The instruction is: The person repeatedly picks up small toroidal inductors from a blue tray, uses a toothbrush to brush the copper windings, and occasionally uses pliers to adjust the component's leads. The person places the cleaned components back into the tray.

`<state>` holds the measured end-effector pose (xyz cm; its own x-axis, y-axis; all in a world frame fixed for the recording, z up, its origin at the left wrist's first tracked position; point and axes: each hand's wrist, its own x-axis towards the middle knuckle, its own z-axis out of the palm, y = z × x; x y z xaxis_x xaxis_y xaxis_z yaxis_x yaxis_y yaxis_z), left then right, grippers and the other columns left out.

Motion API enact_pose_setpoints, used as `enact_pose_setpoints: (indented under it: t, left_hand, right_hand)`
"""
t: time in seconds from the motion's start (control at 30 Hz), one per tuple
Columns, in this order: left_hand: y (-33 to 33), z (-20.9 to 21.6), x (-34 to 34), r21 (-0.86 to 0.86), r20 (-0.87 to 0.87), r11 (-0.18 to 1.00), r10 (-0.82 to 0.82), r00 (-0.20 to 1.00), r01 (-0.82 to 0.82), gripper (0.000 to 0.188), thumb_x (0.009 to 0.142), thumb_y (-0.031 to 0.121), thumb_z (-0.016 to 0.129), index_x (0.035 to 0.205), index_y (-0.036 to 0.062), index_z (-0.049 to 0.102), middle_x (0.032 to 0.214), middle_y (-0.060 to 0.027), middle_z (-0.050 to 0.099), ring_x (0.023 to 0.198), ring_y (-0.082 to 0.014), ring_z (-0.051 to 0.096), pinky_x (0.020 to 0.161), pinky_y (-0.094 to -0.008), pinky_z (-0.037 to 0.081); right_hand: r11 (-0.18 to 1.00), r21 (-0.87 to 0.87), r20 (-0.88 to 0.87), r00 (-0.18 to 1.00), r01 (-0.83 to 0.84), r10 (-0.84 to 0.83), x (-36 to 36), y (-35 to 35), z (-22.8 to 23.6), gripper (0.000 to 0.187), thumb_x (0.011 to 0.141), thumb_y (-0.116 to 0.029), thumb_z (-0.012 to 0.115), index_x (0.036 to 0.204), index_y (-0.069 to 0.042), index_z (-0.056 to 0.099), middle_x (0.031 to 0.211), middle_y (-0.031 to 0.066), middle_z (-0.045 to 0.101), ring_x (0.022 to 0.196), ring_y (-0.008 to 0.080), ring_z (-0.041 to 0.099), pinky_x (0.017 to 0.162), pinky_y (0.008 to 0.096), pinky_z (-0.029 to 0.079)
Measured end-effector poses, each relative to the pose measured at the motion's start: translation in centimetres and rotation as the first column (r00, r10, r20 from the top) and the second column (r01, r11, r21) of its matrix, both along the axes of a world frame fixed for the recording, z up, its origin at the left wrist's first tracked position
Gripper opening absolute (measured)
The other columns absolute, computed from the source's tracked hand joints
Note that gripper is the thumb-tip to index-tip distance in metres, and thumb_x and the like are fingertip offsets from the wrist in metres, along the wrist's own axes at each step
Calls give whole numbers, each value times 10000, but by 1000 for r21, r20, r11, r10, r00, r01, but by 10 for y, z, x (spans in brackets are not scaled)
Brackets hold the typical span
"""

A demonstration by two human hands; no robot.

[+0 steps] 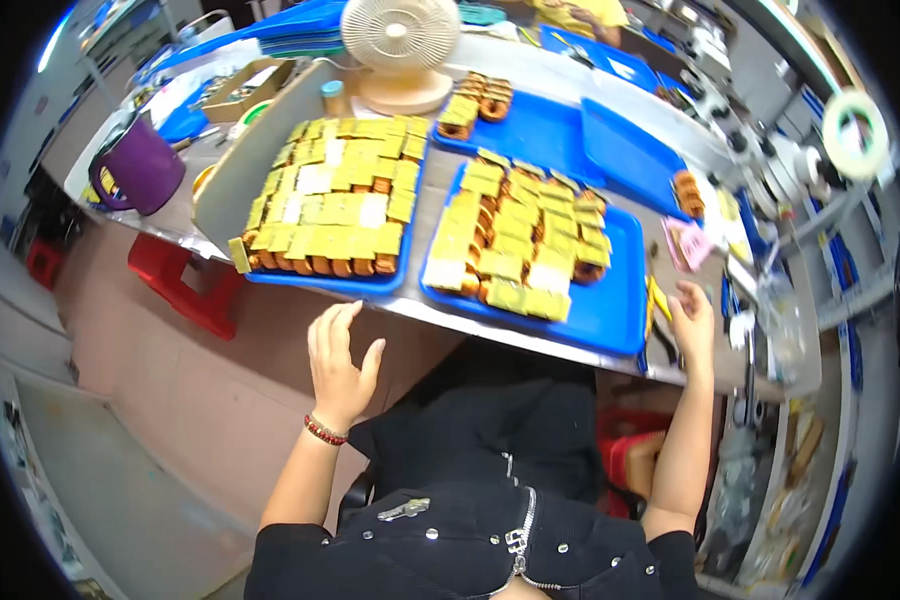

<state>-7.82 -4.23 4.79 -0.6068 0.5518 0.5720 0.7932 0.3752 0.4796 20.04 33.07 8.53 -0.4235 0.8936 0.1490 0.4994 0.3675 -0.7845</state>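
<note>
Four blue trays are counted on the desk (pixel 426 225): a left front tray (pixel 406 262), a right front tray (pixel 625 275), and two rear trays (pixel 535 132) behind. Yellow-topped copper coils (pixel 335 195) are packed across the left front tray, too crowded to be counted; the right front tray is filled from its left edge, a bare strip being left along its right edge. A narrow gap is left between these two. One fan (pixel 400 40) is set near the rear edge. The left hand (pixel 340 368) is held with thumb and fingers apart, just off the front edge. The right hand (pixel 694 325) is half curled beside one yellow-handled tool (pixel 660 298) near the front right corner; whether that is gripped cannot be told.
</note>
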Motion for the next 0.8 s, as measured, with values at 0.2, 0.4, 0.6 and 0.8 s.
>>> enact_pose_setpoints:
  t: [0.2,0.4,0.6,0.8]
  left_hand:
    - [8,0,-73,320,-90,899,342,935,-298,508,722,67,648,1187,-2,456,1206,-182,444,1152,-337,400,988,-422,294]
    - [-29,-44,-131,437,555,699,286,781,-566,649,736,-7,611,1319,19,327,1317,-116,390,1231,-260,364,1052,-385,269]
    - [-44,-62,-183,619,534,685,-8,846,-384,474,829,-13,545,1281,-34,405,1301,-178,439,1215,-254,412,1049,-348,287]
    - [-21,-43,-170,562,597,654,104,796,-507,389,920,126,509,1261,-53,454,1245,-137,498,1091,-203,491,965,-330,380]
  right_hand:
    - [999,50,532,846,21,-44,-25,26,-15,362,758,-150,633,1088,-26,554,671,139,597,620,261,595,600,373,457]
    - [996,84,290,956,12,-36,3,51,-58,368,761,-50,610,1116,-33,514,747,122,630,694,193,612,632,323,468]
    - [979,-162,36,992,127,-123,-10,20,-25,470,710,-85,628,1158,-6,511,739,70,615,620,135,581,565,273,465]
    - [949,-305,-327,927,81,-184,21,-26,-7,410,806,12,546,1209,-23,481,730,-43,485,569,23,402,516,180,337]
